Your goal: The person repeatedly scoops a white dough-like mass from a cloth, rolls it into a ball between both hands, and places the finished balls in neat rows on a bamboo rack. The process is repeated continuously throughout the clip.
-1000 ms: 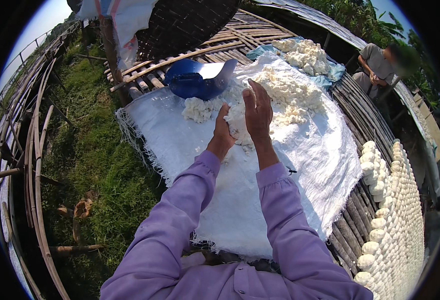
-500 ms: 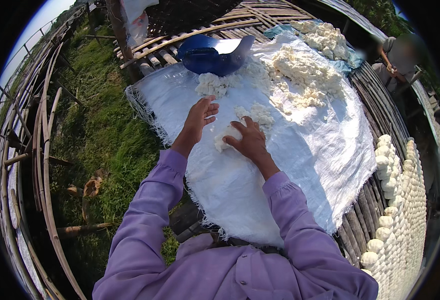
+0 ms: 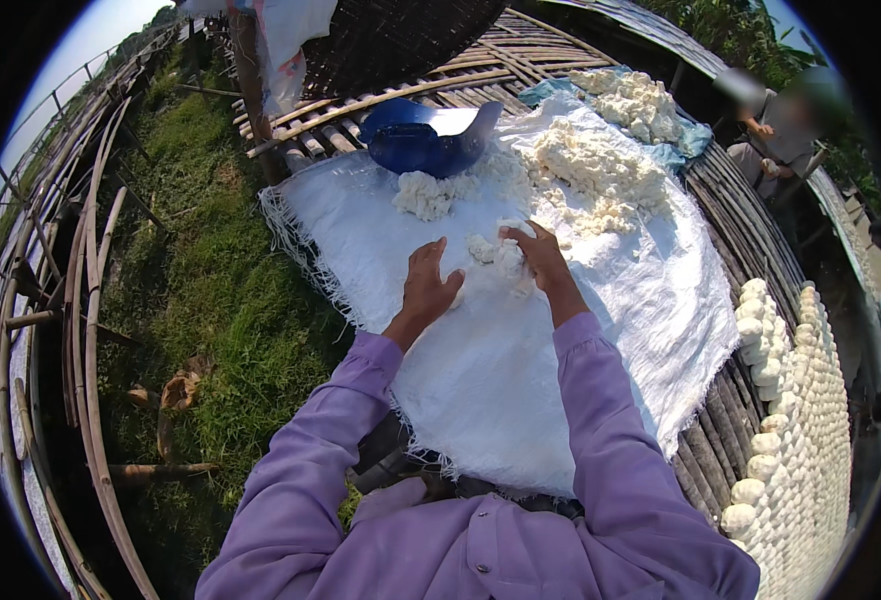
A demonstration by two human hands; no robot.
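A second ago we had both hands cupped facing each other around some white dough; now they work apart. Our left hand (image 3: 426,286) has drawn back toward us and turned its back upward, low over the cloth (image 3: 490,390). Our right hand (image 3: 542,255), spread over a rounded lump half a second ago, has moved outward, its fingers now curled at the crumbly pile (image 3: 498,258) ahead of our left hand.
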